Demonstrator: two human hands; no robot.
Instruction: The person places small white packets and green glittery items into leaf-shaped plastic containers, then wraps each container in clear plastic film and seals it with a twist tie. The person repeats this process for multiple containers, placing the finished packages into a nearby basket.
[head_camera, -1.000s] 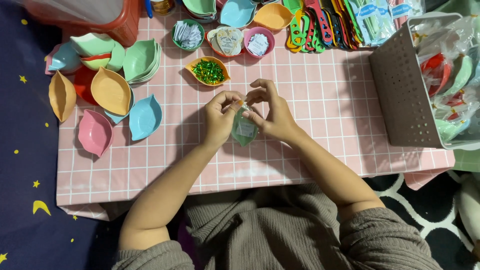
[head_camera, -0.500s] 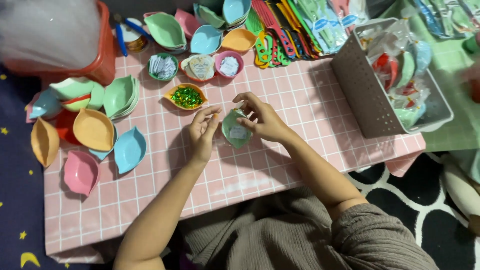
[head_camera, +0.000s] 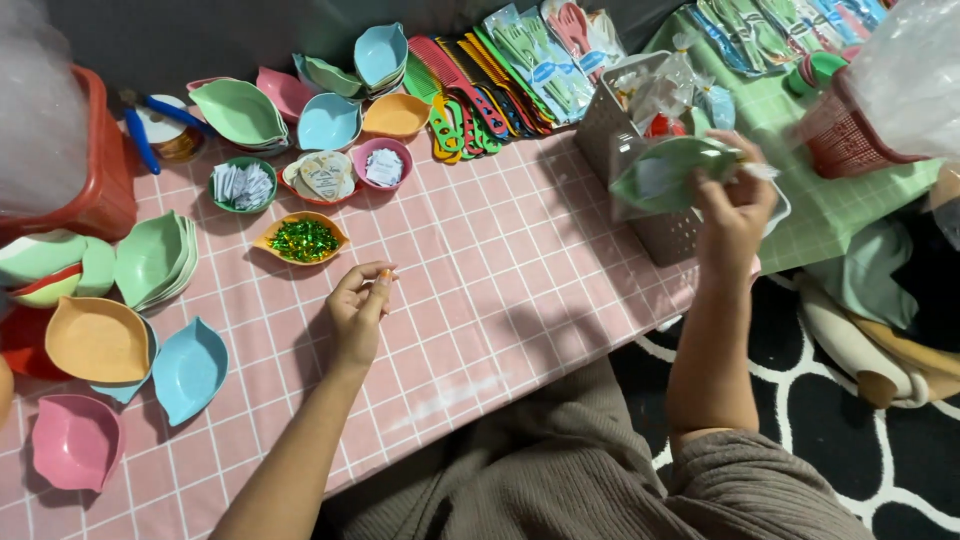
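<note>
Green and leaf-shaped, the small dish wrapped in clear film (head_camera: 668, 172) sits in our right hand (head_camera: 735, 205), raised over the grey slotted basket (head_camera: 640, 215) at the right edge of the tabletop (head_camera: 500, 290). The grip of this hand is closed on the gathered end of the film, with the dish hanging to the left of the fingers. To do this step well, we judge it best to keep the pinch on the twisted end and to carry the packet level, because the thin film can slip or open if it is pulled sideways. The basket already holds other wrapped pieces, so we should lower the packet into a free place and not press on them.

Our left hand (head_camera: 358, 305) rests near the middle of the pink checked tabletop, its fingers loosely curled and holding nothing that we can see. It lies just below the orange dish with green glitter (head_camera: 302, 238), apart from it.
</note>
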